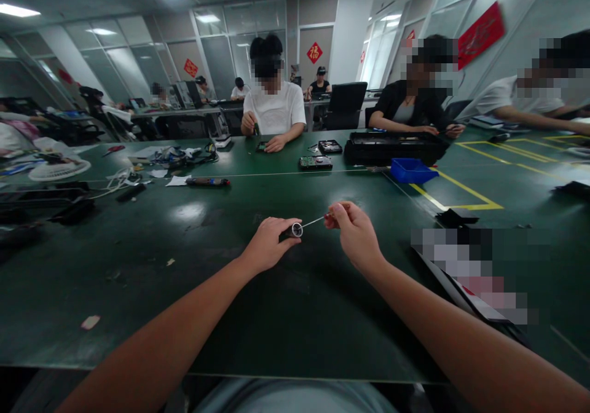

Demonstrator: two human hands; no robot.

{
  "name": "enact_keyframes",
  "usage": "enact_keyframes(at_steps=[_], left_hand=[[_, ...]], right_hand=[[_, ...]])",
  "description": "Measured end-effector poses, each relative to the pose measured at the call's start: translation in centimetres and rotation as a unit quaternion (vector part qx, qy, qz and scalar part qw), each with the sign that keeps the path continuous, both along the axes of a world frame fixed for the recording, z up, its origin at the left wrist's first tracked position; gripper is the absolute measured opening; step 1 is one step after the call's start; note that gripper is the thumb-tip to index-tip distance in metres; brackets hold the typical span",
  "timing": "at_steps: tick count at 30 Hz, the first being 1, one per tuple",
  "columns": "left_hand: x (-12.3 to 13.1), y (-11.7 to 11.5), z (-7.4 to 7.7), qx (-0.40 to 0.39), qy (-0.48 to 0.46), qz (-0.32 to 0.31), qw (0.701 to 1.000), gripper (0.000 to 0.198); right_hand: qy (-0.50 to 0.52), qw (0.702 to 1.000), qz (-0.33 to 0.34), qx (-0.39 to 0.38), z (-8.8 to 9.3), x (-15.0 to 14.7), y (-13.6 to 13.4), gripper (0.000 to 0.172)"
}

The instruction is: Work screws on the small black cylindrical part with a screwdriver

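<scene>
The left hand [267,245] grips a small dark cylinder [297,231], silver-rimmed at its visible end, between thumb and fingers over the green table [276,339]. The right hand [356,233], fingertips pinched narrow, holds a thin metallic rod [313,222] reaching the cylinder's rim. Beyond lies a blue tray [409,171].

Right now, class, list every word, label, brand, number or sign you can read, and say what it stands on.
"福": red diamond-shaped sign on the far wall.
Too blurred to read: large tilted rectangular red sign, other red wall signs.
Pixelated, unreadable: flat white-and-red item at right.
No legible text: black cylinder with silvery rim in the left hand.
</scene>
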State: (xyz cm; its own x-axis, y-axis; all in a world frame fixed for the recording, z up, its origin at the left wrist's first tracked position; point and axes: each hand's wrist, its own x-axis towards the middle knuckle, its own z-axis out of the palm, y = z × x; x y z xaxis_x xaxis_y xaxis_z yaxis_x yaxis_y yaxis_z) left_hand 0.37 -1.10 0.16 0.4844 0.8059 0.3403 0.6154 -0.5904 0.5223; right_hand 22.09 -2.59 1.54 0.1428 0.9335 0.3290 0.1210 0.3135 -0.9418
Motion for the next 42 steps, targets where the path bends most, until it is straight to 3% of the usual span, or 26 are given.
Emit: enact_keyframes(at_steps=[9,15,20,25,31,34,42], left_hand=[[-0.1,0.0,0.0,0.000,0.001,0.011,1.000,0.042],[-0.1,0.1,-0.3,0.003,-0.001,0.011,1.000,0.042],[-0.2,0.1,-0.4,-0.001,-0.006,0.011,1.000,0.043],[-0.4,0.2,-0.5,-0.004,-0.009,0.011,1.000,0.043],[-0.6,0.4,-0.6,-0.003,-0.008,0.007,1.000,0.042],[-0.6,0.5,-0.7,0.000,-0.003,0.006,1.000,0.042],[-0.5,0.4,-0.8,0.000,0.004,0.013,1.000,0.042]], right_hand=[[-0.050,0.999,0.014,0.011,0.8,0.0,-0.5,0.027],[-0.209,0.975,-0.073,0.007,1.7,0.2,-1.2,0.042],[-0.262,0.959,-0.098,0.052,1.6,0.1,-1.4,0.049],[-0.279,0.956,-0.065,0.066,1.5,0.2,-1.4,0.041],[-0.275,0.957,0.029,0.090,2.0,0.4,-1.6,0.014],[-0.271,0.956,0.052,0.098,2.1,0.2,-1.8,0.009],[-0.297,0.954,0.016,0.038,2.2,-0.1,-1.9,0.038]])
